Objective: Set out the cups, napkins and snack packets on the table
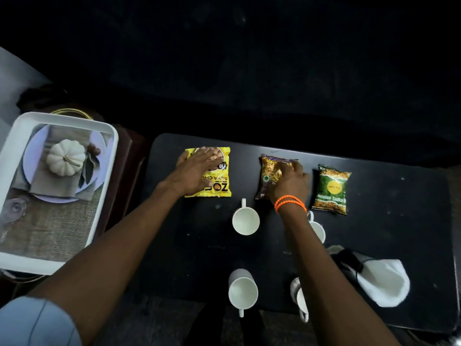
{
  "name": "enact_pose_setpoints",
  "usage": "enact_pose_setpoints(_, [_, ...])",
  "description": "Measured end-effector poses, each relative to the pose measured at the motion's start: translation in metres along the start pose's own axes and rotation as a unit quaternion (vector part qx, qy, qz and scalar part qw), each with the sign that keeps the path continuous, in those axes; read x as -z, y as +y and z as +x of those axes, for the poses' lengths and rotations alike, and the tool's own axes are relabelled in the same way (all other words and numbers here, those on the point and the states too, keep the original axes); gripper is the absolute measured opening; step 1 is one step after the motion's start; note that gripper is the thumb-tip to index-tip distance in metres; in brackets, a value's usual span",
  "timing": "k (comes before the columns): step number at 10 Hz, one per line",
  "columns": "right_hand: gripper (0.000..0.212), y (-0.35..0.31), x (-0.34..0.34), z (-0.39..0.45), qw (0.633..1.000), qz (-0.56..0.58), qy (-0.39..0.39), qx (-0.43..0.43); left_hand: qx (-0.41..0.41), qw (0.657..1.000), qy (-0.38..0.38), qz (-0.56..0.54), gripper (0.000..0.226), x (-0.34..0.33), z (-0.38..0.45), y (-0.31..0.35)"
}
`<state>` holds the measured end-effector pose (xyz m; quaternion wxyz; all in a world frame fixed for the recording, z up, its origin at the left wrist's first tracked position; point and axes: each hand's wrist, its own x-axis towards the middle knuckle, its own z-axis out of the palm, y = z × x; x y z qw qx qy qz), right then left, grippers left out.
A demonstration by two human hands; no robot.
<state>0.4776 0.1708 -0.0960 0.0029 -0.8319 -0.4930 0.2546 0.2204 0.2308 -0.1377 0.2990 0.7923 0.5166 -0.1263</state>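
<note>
Three snack packets lie in a row along the far side of the black table [389,196]. My left hand [197,171] rests flat on the yellow packet [219,181]. My right hand [290,182], with orange bands at the wrist, grips the brown packet [268,171]. The green packet [330,189] lies untouched at the right. Several white cups stand nearer me: one at the centre [245,221], one at the front [243,292], and two partly hidden by my right arm [318,229] [300,299]. A white napkin [381,280] lies at the right front.
A white tray [15,136] with a printed pumpkin-and-plate picture sits on a stand left of the table. Beyond the table everything is dark. The table's right part holds only the napkin.
</note>
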Motion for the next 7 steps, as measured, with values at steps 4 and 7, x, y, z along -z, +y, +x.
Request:
enact_pose_setpoints(4, [0.066,0.022,-0.018,-0.001,0.998,-0.014,0.021,0.053,-0.075,0.994,-0.028,0.076,0.08,0.009,0.011,0.011])
enact_pose_setpoints(7, [0.069,0.028,-0.005,-0.007,0.985,-0.066,0.082,0.135,-0.053,0.995,0.082,0.019,0.08,0.01,-0.002,0.014])
